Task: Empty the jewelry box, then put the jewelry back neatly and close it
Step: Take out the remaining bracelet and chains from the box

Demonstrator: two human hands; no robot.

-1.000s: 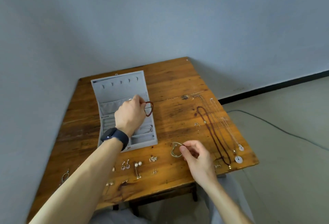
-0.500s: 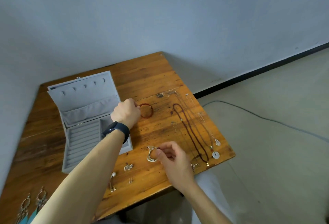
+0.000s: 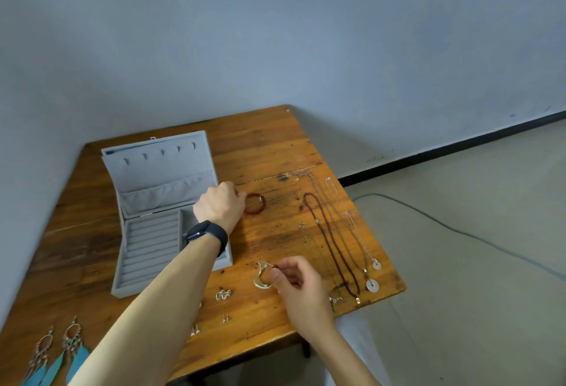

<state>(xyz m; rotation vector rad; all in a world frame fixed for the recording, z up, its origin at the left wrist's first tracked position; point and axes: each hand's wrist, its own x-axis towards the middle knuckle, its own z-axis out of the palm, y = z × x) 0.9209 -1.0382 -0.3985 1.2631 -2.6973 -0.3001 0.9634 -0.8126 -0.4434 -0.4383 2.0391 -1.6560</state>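
You've moved red bracelet (image 3: 260, 199) out to worktop (image 3: 269, 146), 3 o'clock of box (image 3: 150, 244), now empty-looking; L hand (image 3: 219, 206) grip hidden, R fingers (image 3: 275, 275) pinch bangle (image 3: 260, 283).

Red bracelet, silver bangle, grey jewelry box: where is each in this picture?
red bracelet (image 3: 263, 205), head view, on its right-hand arc.
silver bangle (image 3: 258, 284), head view, on its lower curve.
grey jewelry box (image 3: 150, 247), head view, on its ridged ring tray.
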